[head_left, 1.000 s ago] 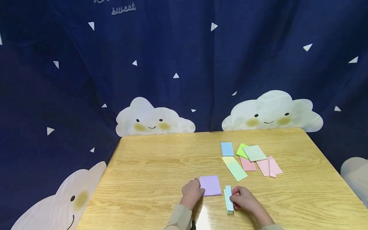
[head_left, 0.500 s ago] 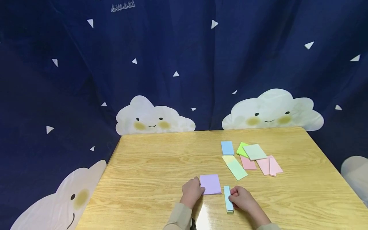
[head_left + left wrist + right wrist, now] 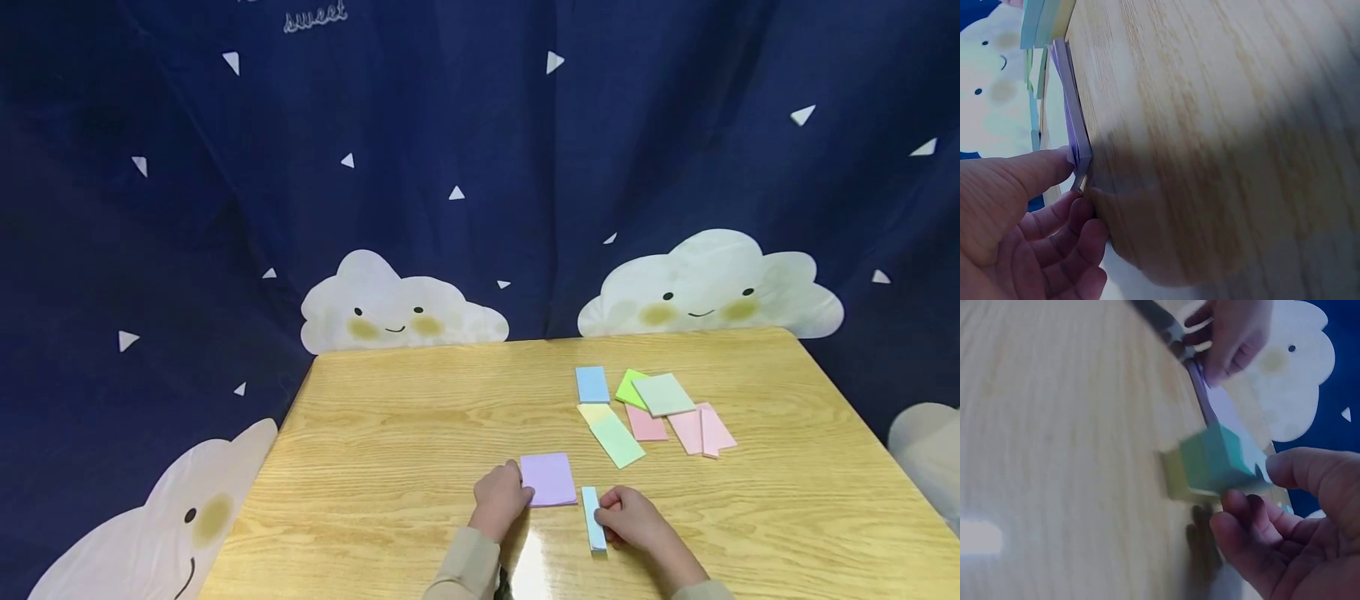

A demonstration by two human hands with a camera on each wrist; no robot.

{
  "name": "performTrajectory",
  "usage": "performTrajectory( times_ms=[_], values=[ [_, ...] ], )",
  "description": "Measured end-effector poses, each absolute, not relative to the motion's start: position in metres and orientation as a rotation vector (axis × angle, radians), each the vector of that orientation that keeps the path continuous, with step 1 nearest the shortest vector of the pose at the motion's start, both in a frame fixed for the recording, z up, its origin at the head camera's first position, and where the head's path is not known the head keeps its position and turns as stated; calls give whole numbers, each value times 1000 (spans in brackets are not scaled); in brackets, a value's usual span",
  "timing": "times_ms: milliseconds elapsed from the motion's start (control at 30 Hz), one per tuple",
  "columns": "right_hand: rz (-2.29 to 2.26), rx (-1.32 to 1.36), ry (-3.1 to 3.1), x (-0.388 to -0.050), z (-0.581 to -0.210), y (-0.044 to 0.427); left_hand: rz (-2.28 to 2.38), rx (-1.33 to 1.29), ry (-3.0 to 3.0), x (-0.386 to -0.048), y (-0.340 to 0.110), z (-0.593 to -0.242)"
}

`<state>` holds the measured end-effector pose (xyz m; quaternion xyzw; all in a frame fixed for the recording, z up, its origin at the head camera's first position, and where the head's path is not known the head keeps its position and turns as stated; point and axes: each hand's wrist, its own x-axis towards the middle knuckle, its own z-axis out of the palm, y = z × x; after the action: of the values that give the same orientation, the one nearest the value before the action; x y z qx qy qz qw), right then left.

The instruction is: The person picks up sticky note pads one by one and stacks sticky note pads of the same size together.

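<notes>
Lower centre, the left hand (image 3: 501, 502) pinches a purple pad (image 3: 548, 480), the right hand (image 3: 636, 518) a pale-blue stack (image 3: 590, 505); its blurred layers (image 3: 1205, 461), perhaps loose, could slip under uneven pressure.

Curtained spot, kind of room unclear
Navy cloth (image 3: 420, 100) hangs at twelve o'clock behind the wood-grain tabletop (image 3: 397, 417), printed with smiling clouds (image 3: 386, 292) and white triangles (image 3: 553, 62).
</notes>
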<state>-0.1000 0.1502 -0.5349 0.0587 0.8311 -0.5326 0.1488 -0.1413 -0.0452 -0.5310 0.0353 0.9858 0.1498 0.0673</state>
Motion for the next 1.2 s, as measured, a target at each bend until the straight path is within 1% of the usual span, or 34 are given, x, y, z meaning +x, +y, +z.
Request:
performTrajectory(
  times_ms=[167, 467, 900, 1200],
  values=[
    [-1594, 257, 2346, -111, -526, 165, 453, 106, 2969, -143, -46, -533],
    [-1668, 296, 2325, -133, -513, 199, 466, 104, 2969, -142, -46, -531],
    [-1676, 283, 2373, -146, -504, 230, 493, 107, 2946, -145, -46, -532],
    [-1637, 270, 2433, -152, -501, 241, 514, 107, 2939, -144, -47, -532]
  ],
)
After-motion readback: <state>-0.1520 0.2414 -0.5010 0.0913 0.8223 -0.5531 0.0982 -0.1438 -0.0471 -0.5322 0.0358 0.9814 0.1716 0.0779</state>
